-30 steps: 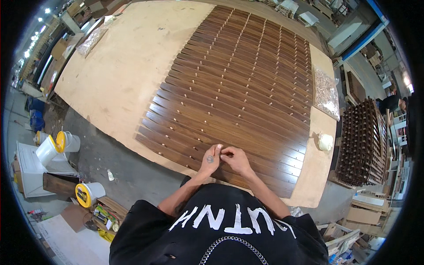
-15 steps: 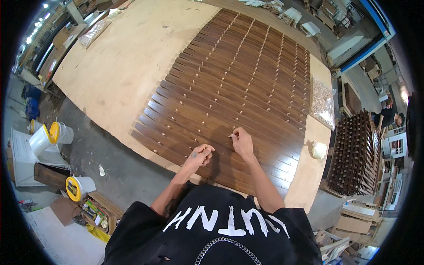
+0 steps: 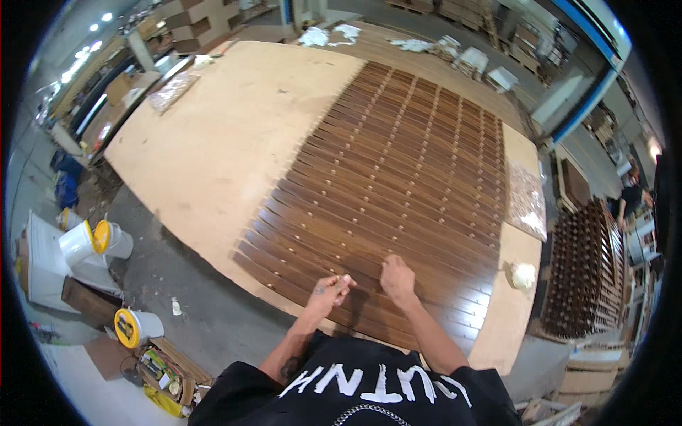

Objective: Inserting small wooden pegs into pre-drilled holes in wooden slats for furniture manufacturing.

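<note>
Dark brown wooden slats (image 3: 369, 206) lie side by side on a pale plywood tabletop (image 3: 227, 142). Short wooden dowels (image 3: 394, 238) stand up from them in several rows. Over the near slats, my right hand (image 3: 398, 279) is closed, thumb and forefinger pinched together low at the wood. Whatever sits between those fingertips is too small to make out. Just left of it, my left hand (image 3: 331, 292) is held a little above the slats, palm partly turned up and fingers curled. A pale speck shows at its fingertips, but what it holds is hidden.
A clear bag of dowels (image 3: 526, 202) lies on the right edge of the tabletop, with a cream-coloured lump (image 3: 523, 275) nearer me. Beyond that edge stands a tall stack of slatted panels (image 3: 584, 273). White buckets (image 3: 145, 324) and a wooden tool box (image 3: 167, 369) are at the left.
The view has tilted up, so the whole scene sits lower in the picture. Both hands stay over nearly the same slats; a dowel seen at my right fingertips before no longer shows clearly.
</note>
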A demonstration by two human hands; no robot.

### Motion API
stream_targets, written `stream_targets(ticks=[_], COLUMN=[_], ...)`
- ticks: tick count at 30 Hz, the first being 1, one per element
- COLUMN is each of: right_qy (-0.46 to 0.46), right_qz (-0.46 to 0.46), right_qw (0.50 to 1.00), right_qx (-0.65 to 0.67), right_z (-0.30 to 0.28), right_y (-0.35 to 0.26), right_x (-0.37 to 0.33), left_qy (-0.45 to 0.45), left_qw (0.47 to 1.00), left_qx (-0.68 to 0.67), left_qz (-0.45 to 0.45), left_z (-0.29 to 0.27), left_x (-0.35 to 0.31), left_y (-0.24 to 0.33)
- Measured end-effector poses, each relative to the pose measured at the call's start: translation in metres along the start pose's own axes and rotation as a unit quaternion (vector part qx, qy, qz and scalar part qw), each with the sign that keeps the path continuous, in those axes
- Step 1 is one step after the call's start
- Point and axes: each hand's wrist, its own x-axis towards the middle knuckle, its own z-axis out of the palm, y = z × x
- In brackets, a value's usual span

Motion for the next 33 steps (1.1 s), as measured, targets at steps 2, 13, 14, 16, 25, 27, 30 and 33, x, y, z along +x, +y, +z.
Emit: stream_targets(ticks=[2, 13, 14, 16, 25, 27, 30, 33], right_qy=[0.000, -0.005, -0.047, -0.092, 0.077, -0.056, -0.218, -0.271], right_qz=[-0.035, -0.060, -0.024, 0.025, 0.003, 0.001, 0.190, 0.183], right_qw=[0.999, 0.998, 0.998, 0.995, 0.994, 0.953, 0.858, 0.817], right_qx=[0.002, 0.006, -0.014, -0.034, 0.082, 0.297, 0.426, 0.475], right_z=[-0.003, -0.007, -0.012, -0.016, -0.007, -0.007, -0.020, -0.014], right_y=[0.004, 0.001, -0.002, -0.005, -0.026, -0.032, -0.047, -0.027], right_x=[0.000, 0.010, 0.012, 0.013, -0.014, -0.049, -0.083, -0.092], left_qy=[-0.022, -0.035, -0.038, -0.030, -0.014, 0.012, -0.053, -0.083], left_qw=[0.999, 0.999, 0.999, 0.998, 0.917, 0.818, 0.802, 0.787], left_qx=[-0.033, -0.034, -0.030, -0.062, 0.356, 0.530, 0.572, 0.584], left_qz=[0.006, 0.002, -0.003, -0.002, 0.179, 0.222, 0.163, 0.180], left_z=[0.001, 0.006, 0.007, 0.008, 0.014, 0.017, 0.020, 0.016], left_x=[0.001, -0.002, 0.000, 0.001, -0.002, -0.008, -0.029, -0.033], left_y=[-0.001, 0.009, 0.009, 0.005, -0.022, -0.024, -0.025, -0.037])
